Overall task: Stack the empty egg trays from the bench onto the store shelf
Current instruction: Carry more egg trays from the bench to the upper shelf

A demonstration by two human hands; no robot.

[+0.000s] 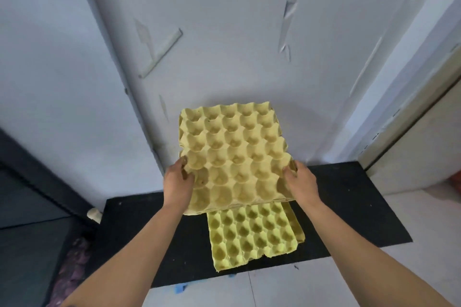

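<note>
Two trays are showing: left hand (178, 177) and right hand (300, 179) are clasping the raised tray (234, 154) at its 9 and 3 o'clock edges; the second tray (252, 234), at 6 o'clock, is apparently awaiting transfer.

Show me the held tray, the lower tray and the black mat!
held tray (232, 157): head view, a middle cup.
lower tray (252, 234): head view, its middle cups.
black mat (349, 207): head view, bare right part.

The left hand (178, 177) and the right hand (300, 179) grip opposite edges of a yellow egg tray (234, 157), cups up, held in the air. Below it a second egg tray (252, 234) lies flat on the black surface (349, 207).
</note>
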